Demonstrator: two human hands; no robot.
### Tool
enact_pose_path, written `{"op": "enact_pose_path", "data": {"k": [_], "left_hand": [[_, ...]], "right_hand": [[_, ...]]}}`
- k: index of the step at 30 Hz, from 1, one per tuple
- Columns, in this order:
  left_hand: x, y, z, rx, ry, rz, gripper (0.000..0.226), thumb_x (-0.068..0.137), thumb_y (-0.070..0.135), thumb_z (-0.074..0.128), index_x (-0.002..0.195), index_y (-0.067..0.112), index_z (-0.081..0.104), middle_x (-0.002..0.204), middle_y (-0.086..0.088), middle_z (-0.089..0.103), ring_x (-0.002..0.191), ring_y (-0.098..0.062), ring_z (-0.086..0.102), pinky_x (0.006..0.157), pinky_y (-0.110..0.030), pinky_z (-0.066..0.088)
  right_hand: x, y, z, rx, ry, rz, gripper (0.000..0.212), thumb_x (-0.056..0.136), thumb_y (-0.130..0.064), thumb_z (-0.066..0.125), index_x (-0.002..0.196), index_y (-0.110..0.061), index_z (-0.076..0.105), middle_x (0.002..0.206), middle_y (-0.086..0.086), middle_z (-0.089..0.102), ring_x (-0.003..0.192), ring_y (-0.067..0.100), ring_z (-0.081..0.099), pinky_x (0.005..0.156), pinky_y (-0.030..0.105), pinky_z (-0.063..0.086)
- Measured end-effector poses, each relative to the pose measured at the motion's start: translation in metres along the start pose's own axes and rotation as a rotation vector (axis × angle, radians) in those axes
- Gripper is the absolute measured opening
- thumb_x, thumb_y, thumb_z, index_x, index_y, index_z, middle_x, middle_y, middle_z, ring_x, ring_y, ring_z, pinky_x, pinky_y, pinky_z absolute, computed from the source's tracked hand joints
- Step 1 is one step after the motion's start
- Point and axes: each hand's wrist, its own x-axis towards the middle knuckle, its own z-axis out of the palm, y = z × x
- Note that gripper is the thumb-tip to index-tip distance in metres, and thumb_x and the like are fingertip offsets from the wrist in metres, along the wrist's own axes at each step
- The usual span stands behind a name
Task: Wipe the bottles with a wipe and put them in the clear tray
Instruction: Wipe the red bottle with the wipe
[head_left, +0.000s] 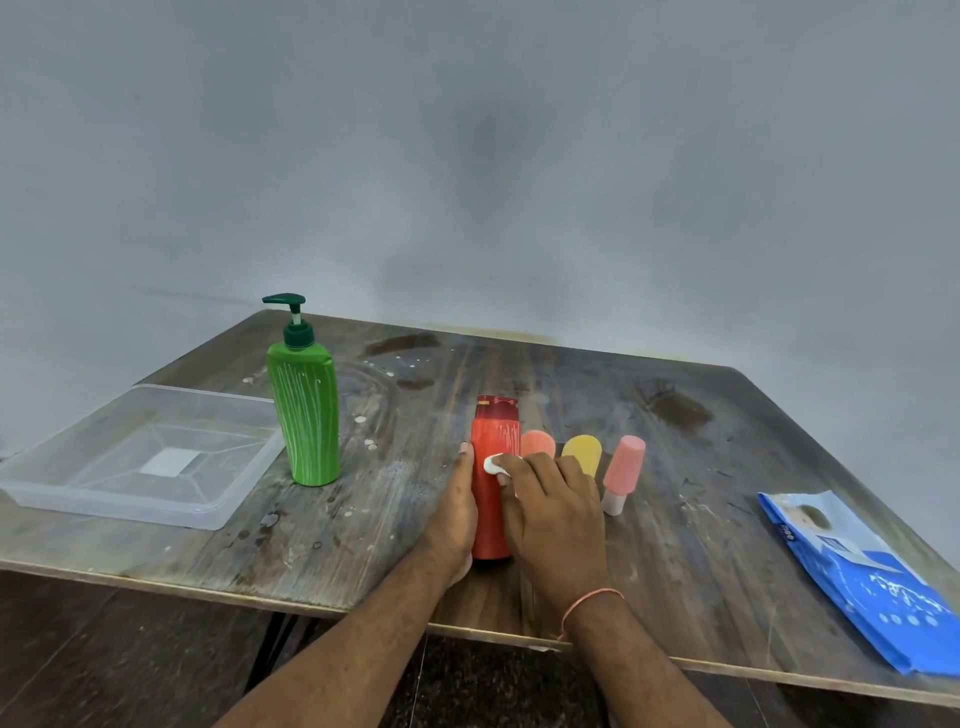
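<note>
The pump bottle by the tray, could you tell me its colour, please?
Green pump bottle with thin white streaks, dark green pump; head view.

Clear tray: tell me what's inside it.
No bottles lie inside the clear tray; only a pale rectangular patch shows at its base, and whether that sits inside or underneath cannot be told.
</note>
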Motion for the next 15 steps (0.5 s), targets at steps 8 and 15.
{"op": "enact_pose_path", "data": {"k": [8,15], "left_hand": [[-0.005,0.0045,0.0018,-0.028,-0.03,-0.013,0.065,0.108,0.06,0.023,0.128,0.018,0.069,0.118,-0.011,0.078,0.109,-0.023,0.075,0.092,-0.042,0.058],[-0.0061,0.0063,0.003,-0.022,-0.037,-0.008,0.061,0.109,0.057,0.021,0.125,0.022,0.068,0.112,-0.006,0.08,0.104,-0.018,0.077,0.091,-0.04,0.058]], "right_hand": [[0.0034,0.0004,-0.0045,0.044,-0.03,0.006,0.025,0.107,-0.029,0.054,0.126,-0.025,0.07,0.113,-0.004,0.07,0.095,0.023,0.057,0.074,0.041,0.049],[0.0036,0.0093,-0.0028,0.039,-0.033,0.082,0.028,0.109,-0.031,0.05,0.125,-0.023,0.072,0.11,-0.005,0.071,0.088,0.021,0.053,0.073,0.039,0.046]]}}
